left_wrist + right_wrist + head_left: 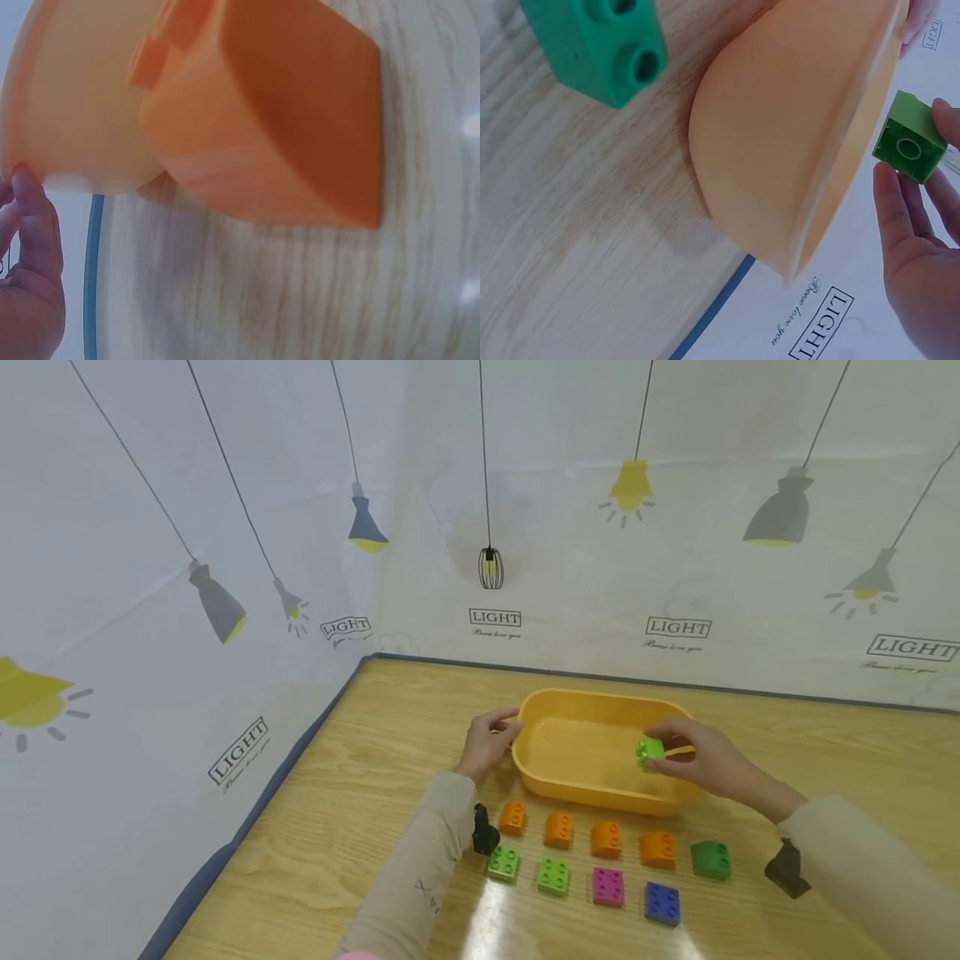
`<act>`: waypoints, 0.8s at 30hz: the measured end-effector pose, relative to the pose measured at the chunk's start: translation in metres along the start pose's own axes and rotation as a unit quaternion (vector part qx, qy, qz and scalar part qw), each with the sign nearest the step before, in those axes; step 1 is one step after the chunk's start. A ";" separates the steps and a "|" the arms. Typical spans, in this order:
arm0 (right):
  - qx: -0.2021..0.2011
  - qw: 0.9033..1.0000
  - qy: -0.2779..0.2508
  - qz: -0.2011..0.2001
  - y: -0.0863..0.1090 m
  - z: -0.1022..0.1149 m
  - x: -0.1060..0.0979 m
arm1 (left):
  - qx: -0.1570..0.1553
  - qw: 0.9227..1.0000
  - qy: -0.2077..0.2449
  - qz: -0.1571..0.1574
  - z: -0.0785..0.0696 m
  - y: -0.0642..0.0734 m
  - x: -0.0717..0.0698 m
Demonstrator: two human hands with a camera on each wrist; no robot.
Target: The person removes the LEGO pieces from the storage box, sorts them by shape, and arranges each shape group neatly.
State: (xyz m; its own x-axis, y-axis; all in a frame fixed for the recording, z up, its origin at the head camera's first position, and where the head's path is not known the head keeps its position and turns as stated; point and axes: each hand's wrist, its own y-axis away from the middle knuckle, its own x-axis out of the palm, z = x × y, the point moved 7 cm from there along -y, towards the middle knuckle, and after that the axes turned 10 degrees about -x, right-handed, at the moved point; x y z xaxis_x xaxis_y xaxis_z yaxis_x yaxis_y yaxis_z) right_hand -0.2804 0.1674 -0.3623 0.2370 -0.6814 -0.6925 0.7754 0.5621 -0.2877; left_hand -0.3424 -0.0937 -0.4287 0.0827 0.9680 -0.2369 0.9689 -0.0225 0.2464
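A yellow-orange plastic basin (585, 793) stands on the wooden table. At its left end my left hand (487, 743) holds the rim between thumb and fingers; a fingertip on the rim shows in the left wrist view. Over the basin's right part, my right hand (705, 760) pinches a light green toy brick (650, 753) between thumb and fingers. The brick's hollow underside faces the right wrist camera. In front of the basin lie orange curved bricks (606, 839), a dark green curved brick (711, 859), light green bricks (553, 876), a magenta brick (607, 887) and a blue brick (662, 903).
The bricks form two rows between my forearms and the basin. A white wall covering (420, 602) printed with lamps rises behind and left of the table (315, 827), along its blue edge (300, 747). Black wrist mounts (485, 832) sit near the rows.
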 end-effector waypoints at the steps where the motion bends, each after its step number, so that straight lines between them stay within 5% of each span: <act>1: -0.004 1.000 -0.003 -0.002 0.003 0.003 0.000 | -0.001 1.000 0.001 0.000 0.000 0.000 0.000; 10: -0.033 0.999 -0.009 -0.030 0.035 0.024 -0.009 | 0.003 1.000 -0.005 -0.004 0.000 -0.001 0.000; 17: 0.014 0.999 -0.015 -0.028 0.065 0.023 -0.012 | 0.013 1.000 -0.001 0.000 -0.002 0.000 -0.001; 24: 0.006 0.999 -0.009 -0.033 0.090 0.022 -0.008 | 0.012 1.000 0.002 0.001 -0.002 0.001 0.000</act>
State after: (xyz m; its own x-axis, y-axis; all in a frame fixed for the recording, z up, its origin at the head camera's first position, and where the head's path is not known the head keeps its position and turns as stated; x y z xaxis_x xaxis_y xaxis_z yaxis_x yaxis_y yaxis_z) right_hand -0.1993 0.2132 -0.3677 0.1958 -0.7247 -0.6606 0.7965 0.5106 -0.3240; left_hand -0.3420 -0.0931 -0.4265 0.0845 0.9689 -0.2328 0.9740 -0.0311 0.2242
